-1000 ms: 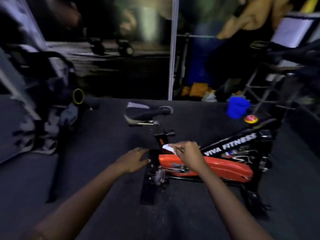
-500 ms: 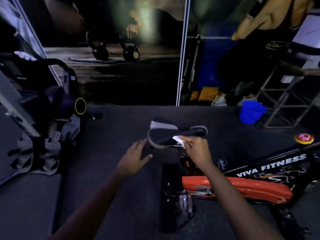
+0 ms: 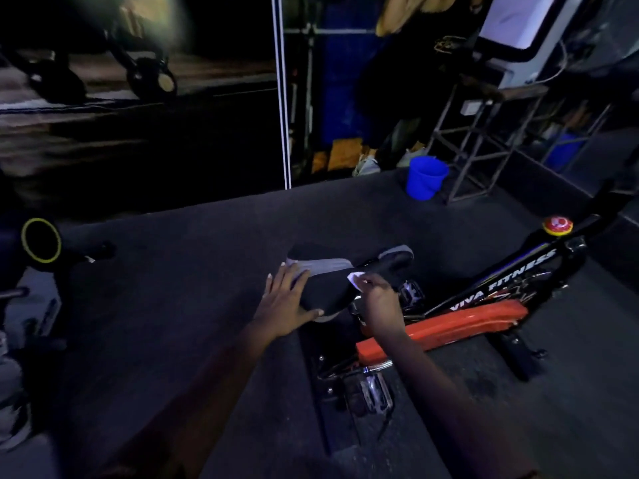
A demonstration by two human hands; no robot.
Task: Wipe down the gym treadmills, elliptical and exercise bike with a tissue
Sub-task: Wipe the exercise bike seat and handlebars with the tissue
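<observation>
**Desk:** Where's the tissue on your feed?

**Operator:** I see the tissue (image 3: 355, 280), small and white, pinched in the right hand (image 3: 380, 300). It is pressed against the right edge of the saddle (image 3: 328, 288), about where the seat narrows toward its nose. Those fingers are curled tight round it.

**Desk:** And the other hand?

**Operator:** The left hand (image 3: 285, 304) lies flat on the saddle's wide rear end. Its fingers (image 3: 278, 283) are spread wide and straight, with the thumb along the near rim. It holds nothing.

**Desk:** How does the machine sit?

**Operator:** The exercise bike (image 3: 501, 281) runs from the saddle away to my right. It has a black frame with an orange guard (image 3: 449, 326) low along it and a red knob (image 3: 556, 225) on top. A pedal (image 3: 371, 397) sticks out near the right forearm, lower in my view.

**Desk:** Room to move?

**Operator:** Left of the saddle I have dark floor (image 3: 173, 305) stretching to a machine with a yellow ring (image 3: 41, 240) at the left edge of view, well apart from the hands. Past the saddle's nose the floor runs on to a blue bucket (image 3: 426, 178). The bucket stands just beside a metal rack (image 3: 484, 143) at the far edge. On the right the bike frame hems the right hand in closely. The saddle's near rim overhangs the bike's black base.
</observation>
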